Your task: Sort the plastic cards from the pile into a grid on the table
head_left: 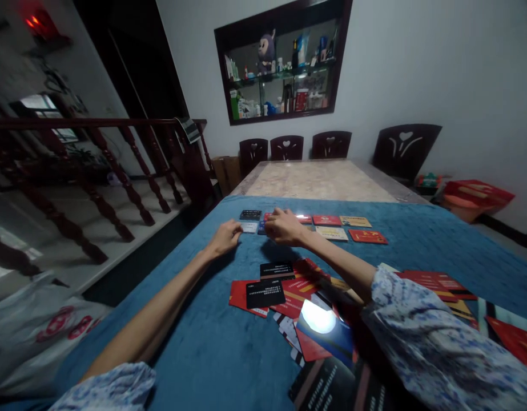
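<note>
At the left end of two rows of laid-out cards, my left hand (225,237) has its fingers closed at the left edge of a white card (249,228). My right hand (284,226) is curled in a closed shape over the middle of the rows, beside a blue card (261,228); what its fingertips hold is hidden. Behind the white card lies a black card (250,214). To the right of my right hand are a red card (326,220), a yellowish card (355,221), a cream card (332,233) and a red-gold card (368,236).
Loose, overlapping cards lie nearer me, among them a black card (265,294) and a shiny blue card (323,328). More cards (430,283) spread at the right under my forearm. A blue cloth (194,325) covers the near table. Chairs (286,147) stand beyond; a railing (92,123) is left.
</note>
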`<state>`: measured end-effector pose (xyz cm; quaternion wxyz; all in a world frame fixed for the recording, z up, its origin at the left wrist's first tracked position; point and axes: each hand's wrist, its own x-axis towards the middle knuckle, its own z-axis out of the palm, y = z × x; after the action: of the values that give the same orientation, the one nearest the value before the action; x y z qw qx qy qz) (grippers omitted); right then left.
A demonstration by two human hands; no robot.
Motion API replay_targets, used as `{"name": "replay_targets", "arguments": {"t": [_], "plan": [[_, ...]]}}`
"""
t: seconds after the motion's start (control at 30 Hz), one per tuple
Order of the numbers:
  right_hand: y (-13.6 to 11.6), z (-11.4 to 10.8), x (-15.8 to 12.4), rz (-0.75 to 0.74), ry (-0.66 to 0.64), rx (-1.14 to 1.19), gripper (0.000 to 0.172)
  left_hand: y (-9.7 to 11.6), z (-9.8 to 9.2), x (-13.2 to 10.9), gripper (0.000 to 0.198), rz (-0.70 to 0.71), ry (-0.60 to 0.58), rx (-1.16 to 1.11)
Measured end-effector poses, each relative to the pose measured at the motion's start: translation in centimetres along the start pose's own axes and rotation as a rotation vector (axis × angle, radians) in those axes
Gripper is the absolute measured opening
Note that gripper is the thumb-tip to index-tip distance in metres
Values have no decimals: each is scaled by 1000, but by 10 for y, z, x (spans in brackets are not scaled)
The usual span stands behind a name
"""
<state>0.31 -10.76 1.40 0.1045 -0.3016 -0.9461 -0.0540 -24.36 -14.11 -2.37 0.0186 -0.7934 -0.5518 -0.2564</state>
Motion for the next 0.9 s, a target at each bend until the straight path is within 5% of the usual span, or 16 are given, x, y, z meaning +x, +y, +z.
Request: {"name": "replay_targets", "arguments": {"t": [0.6, 0.9], "plan": [[-24, 4, -64, -195, 2, 203, 16, 79, -9, -63, 14, -17, -79, -123], [-41, -7, -75, -249, -99, 284, 26, 94, -31, -81, 14, 103, -326, -126]]}}
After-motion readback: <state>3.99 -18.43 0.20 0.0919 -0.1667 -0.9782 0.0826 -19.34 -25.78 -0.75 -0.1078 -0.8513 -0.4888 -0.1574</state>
